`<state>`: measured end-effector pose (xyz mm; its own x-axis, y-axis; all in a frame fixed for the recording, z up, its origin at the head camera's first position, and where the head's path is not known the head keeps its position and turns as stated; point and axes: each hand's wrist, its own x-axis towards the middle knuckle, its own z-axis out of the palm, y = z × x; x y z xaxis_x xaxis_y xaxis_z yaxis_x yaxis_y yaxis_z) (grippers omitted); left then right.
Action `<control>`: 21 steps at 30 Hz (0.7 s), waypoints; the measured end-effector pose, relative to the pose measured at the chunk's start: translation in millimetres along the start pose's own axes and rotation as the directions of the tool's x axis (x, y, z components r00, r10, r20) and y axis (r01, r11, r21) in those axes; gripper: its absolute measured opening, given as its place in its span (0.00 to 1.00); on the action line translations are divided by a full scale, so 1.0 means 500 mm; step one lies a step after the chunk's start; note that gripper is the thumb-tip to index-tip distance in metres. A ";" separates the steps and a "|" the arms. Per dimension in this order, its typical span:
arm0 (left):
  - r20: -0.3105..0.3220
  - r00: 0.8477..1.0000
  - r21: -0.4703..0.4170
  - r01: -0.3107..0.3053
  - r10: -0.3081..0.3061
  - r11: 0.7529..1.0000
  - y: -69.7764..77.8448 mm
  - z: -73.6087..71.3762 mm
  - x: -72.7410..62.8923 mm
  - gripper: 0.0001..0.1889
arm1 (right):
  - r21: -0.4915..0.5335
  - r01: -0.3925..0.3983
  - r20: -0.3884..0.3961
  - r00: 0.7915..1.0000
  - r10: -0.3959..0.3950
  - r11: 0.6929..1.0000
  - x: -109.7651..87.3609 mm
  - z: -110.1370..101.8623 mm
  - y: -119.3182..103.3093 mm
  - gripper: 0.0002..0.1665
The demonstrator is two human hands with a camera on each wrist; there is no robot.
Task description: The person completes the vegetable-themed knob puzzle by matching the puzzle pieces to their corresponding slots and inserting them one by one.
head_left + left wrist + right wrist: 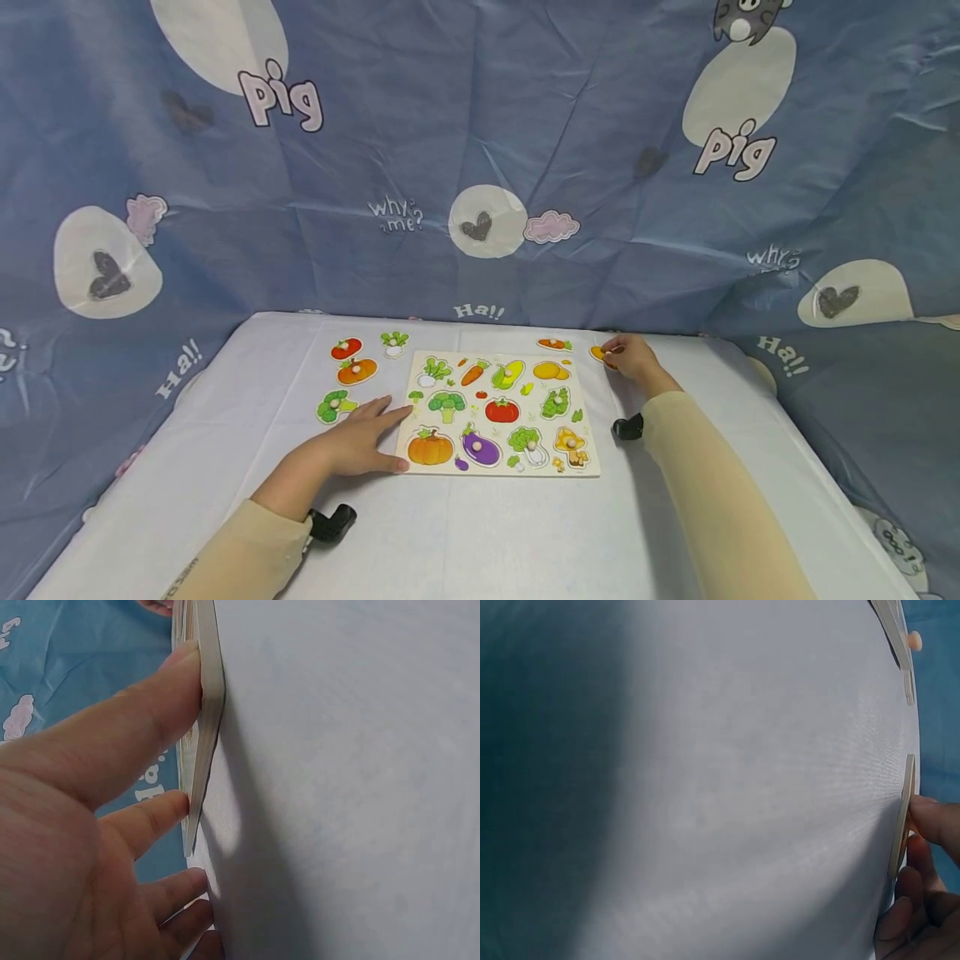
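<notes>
A white wooden vegetable puzzle board (461,421) lies on the table. My left hand (367,442) rests at its left side with fingers spread, thumb and index fingertip touching the board's edge (214,690). Beyond the board's upper right corner, my right hand (633,360) pinches a yellow potato puzzle piece (597,352). In the right wrist view the thumb presses on the flat piece (901,825), which is slightly tilted close over the cloth. Knobbed pieces sit in the board, among them an eggplant (487,452), a cabbage (523,437) and a mushroom (568,440).
Left of the board lie loose pieces: a tomato (345,350), a pumpkin (367,369), a broccoli (327,408) and a radish (393,339). A carrot piece (551,343) lies behind the board. A blue printed curtain (420,275) hangs along the back and sides of the white-covered table (510,533).
</notes>
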<state>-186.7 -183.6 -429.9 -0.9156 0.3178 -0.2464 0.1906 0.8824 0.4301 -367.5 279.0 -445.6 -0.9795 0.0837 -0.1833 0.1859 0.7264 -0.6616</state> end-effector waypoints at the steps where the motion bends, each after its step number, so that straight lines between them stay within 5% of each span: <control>1: 0.000 1.000 0.000 0.000 0.000 1.000 0.000 0.000 0.000 0.49 | -0.005 0.006 0.000 1.000 -0.006 1.000 -0.003 0.000 -0.001 0.12; 21: 0.004 1.000 0.005 0.004 -0.004 1.000 -0.004 0.004 0.006 0.50 | -0.028 0.086 0.016 0.996 -0.086 0.996 -0.021 0.002 -0.010 0.07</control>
<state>-189.5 -183.8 -433.1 -0.9150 0.3158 -0.2512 0.1891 0.8854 0.4246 -358.0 273.8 -441.4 -0.9905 0.0105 -0.1374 0.0987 0.7495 -0.6546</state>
